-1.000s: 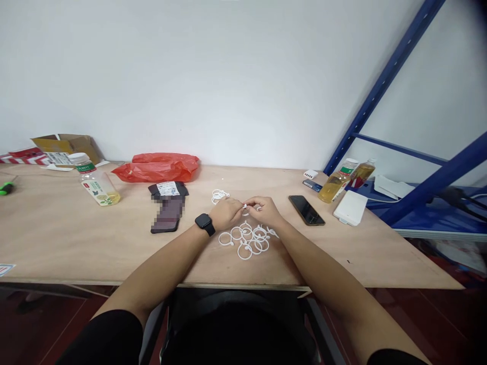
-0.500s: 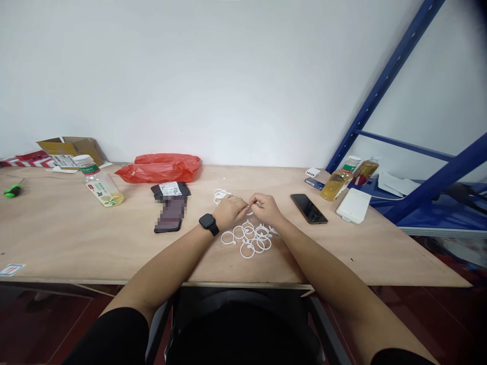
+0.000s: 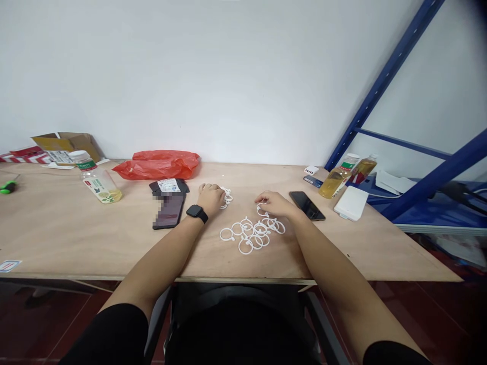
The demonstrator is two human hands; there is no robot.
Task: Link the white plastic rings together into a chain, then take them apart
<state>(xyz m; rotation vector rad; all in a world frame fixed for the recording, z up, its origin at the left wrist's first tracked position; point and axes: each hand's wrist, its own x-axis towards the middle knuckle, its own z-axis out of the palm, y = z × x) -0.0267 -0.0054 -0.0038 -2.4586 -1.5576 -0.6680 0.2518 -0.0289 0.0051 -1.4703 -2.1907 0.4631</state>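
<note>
The right hand [image 3: 274,204] has its fingertips close together at a white ring [image 3: 258,209], its knob pointing nearer the person; a firm hold cannot be told. The left hand [image 3: 211,196], its grip hidden, covers part of a cluster [image 3: 229,197]. Nearer, the pile's [image 3: 260,229] knobs point variously.

White rings [image 3: 261,228]; red bag [image 3: 157,169]; blue rack [image 3: 388,76]; black watch [image 3: 195,211]

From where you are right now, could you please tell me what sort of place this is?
It looks like a workshop or storeroom, though I can't be certain: a plain wooden tabletop, loose white rings on it, and a blue metal rack beside it.
</note>
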